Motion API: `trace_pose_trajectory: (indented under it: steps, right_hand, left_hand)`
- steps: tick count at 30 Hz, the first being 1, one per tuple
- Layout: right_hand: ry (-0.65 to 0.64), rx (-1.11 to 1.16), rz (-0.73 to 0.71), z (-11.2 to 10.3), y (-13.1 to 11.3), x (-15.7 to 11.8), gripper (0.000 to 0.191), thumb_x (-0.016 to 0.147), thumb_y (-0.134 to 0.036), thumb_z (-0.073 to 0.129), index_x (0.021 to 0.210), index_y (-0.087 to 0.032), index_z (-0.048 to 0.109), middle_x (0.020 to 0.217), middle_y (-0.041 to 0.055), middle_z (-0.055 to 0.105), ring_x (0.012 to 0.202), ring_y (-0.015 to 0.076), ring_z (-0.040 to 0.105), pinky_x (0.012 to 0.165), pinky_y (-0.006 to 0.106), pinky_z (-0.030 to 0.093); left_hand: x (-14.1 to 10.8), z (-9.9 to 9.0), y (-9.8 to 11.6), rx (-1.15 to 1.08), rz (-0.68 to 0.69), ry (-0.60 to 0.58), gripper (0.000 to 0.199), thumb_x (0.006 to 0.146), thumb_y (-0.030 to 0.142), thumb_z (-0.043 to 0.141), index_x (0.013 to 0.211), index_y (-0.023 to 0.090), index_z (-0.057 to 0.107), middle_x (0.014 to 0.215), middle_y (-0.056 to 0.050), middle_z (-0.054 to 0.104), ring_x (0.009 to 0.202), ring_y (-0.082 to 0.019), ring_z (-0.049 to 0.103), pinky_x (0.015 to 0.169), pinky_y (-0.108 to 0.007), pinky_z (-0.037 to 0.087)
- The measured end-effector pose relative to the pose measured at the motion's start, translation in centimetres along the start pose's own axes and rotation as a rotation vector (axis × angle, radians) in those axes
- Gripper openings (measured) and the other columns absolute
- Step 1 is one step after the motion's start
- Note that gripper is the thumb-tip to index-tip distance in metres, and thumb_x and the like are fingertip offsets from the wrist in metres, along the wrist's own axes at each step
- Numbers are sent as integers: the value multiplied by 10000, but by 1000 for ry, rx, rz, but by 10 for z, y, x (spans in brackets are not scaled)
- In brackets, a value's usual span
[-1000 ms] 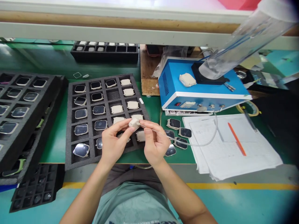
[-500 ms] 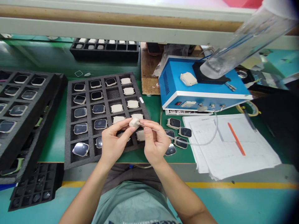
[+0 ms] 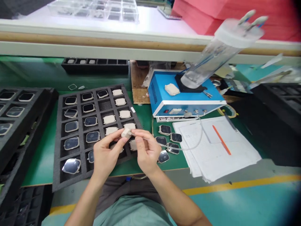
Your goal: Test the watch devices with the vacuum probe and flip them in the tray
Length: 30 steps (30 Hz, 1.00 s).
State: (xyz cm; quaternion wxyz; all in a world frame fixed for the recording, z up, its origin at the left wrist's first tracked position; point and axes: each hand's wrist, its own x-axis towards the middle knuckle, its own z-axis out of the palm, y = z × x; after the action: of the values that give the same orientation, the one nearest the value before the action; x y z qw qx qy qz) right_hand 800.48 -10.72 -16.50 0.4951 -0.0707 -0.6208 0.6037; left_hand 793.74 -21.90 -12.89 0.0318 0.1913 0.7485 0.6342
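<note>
Between the thumb and fingers of my left hand (image 3: 107, 158) is a small cream watch case (image 3: 126, 133), held edge-on above the foam tray. My right hand (image 3: 148, 155) pinches the end of a thin clear tube (image 3: 201, 130), its tip at the side of the case. Whether the tip goes into the case I cannot make out. Below lies a dark foam tray (image 3: 56, 157) with cream watch cases (image 3: 109, 119) on the right and dark-screened watches (image 3: 71, 126) on the left. Several loose watches (image 3: 165, 129) rest on the green bench beside my right hand.
The tube runs to a blue control box (image 3: 188, 102), which carries another cream case (image 3: 172, 89) and a clear cylinder (image 3: 207, 62). Papers (image 3: 211, 163) with an orange strip (image 3: 221, 139) lie at right. More foam trays (image 3: 35, 110) stack at left. A shelf edge (image 3: 94, 47) crosses above.
My view has tilted up and turned right, showing more of the shelf. Both hands keep nearly the same hold on the watch case and tube.
</note>
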Motion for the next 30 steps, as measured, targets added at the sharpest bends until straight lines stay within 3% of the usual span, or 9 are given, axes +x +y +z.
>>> trace_pose_trajectory:
  steps: [30]
  right_hand:
    - [15, 53, -21, 7, 1, 7, 191, 999, -174, 612, 1062, -257, 772, 1034, 71, 791, 997, 200, 767, 914, 366, 636]
  left_hand:
    - [7, -4, -4, 82, -32, 41, 395, 712, 465, 878, 1040, 246, 868, 1042, -68, 844, 845, -223, 776, 851, -333, 627]
